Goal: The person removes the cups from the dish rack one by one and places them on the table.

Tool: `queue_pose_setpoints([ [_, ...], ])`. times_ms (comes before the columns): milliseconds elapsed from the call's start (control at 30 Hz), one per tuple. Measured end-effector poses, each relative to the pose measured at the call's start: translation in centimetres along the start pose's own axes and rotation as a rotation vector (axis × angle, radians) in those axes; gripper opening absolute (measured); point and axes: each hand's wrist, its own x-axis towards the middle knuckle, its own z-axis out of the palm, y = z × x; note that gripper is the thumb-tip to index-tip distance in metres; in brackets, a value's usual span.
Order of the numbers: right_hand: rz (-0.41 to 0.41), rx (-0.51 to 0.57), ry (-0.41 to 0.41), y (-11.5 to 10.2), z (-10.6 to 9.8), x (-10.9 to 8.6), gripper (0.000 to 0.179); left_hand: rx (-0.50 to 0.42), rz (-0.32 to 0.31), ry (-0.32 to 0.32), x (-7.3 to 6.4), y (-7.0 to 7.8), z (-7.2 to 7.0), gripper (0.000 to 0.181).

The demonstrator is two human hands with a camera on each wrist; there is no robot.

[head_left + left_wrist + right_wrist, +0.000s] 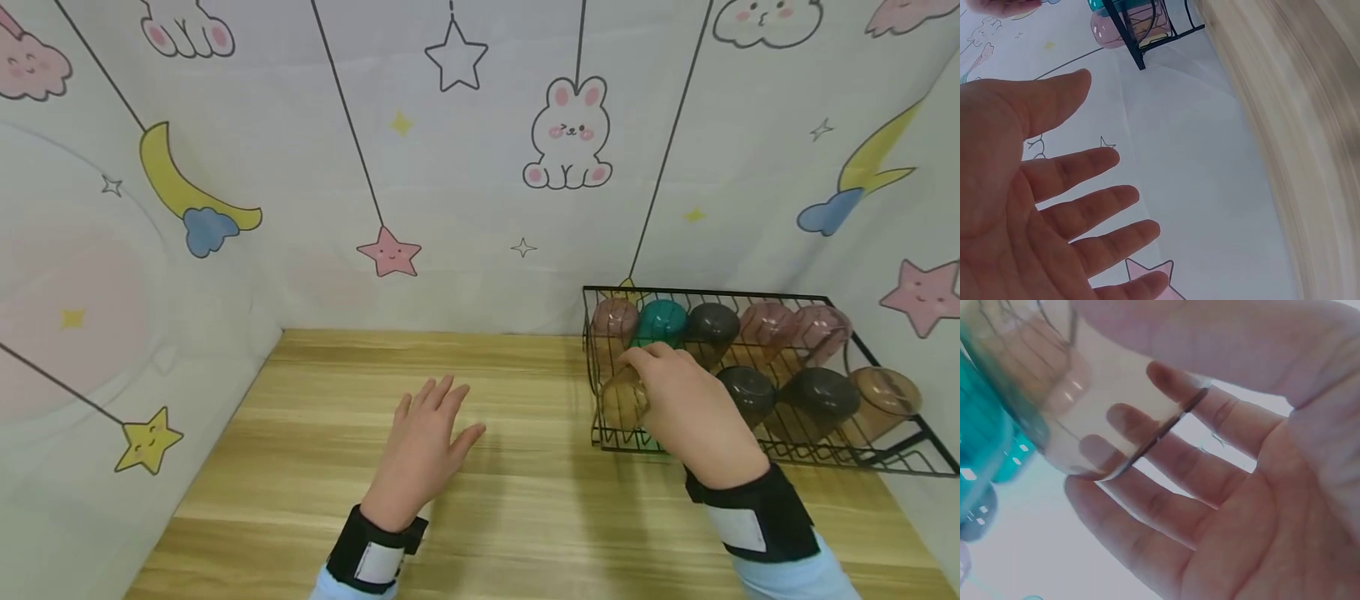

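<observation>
My right hand point(693, 421) reaches into the left end of a black wire rack point(932, 433) and grips a clear amber cup point(622, 404) there. In the right wrist view, the thumb lies across the near side of the amber cup point(1100, 381), and the fingertips show through its wall from behind. A teal cup point(663, 321) stands just beyond this hand. Under the hand, a bit of green shows near the rack's front wires. My left hand point(423, 458) hovers over the wooden table, fingers spread and holding nothing; its palm point(997, 206) fills the left of its wrist view.
More see-through cups stand upside down in the rack: a pink cup point(615, 318) at the back left corner, several dark grey ones, and a brown cup point(885, 392) at the right end. A patterned cloth point(480, 183) rises behind the wooden table point(517, 533).
</observation>
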Motion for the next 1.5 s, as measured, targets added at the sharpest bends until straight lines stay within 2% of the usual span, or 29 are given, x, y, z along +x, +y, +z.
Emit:
queue_pose_setpoints([
  [200,0.032,0.011,0.031,0.0,-2.2,-1.0,0.067,-0.105,-0.004,0.068,0.4,0.3,0.2,0.051],
  [367,0.045,0.073,0.049,-0.3,-3.0,-1.6,0.072,-0.232,-0.079,0.071,0.7,0.9,0.1,0.049],
  [500,0.033,0.138,0.092,-0.8,-2.5,-1.8,0.070,-0.383,-0.148,0.058,0.9,1.5,0.0,0.048],
  [667,0.013,0.217,0.222,-1.5,-0.6,-1.8,0.068,-0.535,-0.208,0.037,1.3,2.2,-0.1,0.049],
  [800,-0.001,0.294,0.341,-2.0,1.4,-1.8,0.070,-0.629,-0.194,-0.002,1.6,2.8,-0.1,0.053],
  [900,0.014,0.397,0.413,-2.5,2.9,-1.7,0.071,-0.750,-0.184,-0.055,1.9,3.4,-0.2,0.055],
  [1033,0.117,0.571,0.474,-3.4,4.6,-1.5,0.073,-0.888,-0.202,-0.124,2.5,4.3,-0.2,0.061],
  [1200,0.211,0.761,0.523,-4.2,6.2,-1.5,0.075,-0.965,-0.190,-0.189,3.4,5.1,0.3,0.065],
  [1367,0.206,0.824,0.537,-4.7,7.2,-1.6,0.075,-1.066,-0.189,-0.260,3.9,5.2,0.9,0.056],
  [1500,0.176,0.841,0.549,-4.6,7.9,-1.5,0.072,-1.121,-0.161,-0.285,4.5,5.1,1.2,0.050],
])
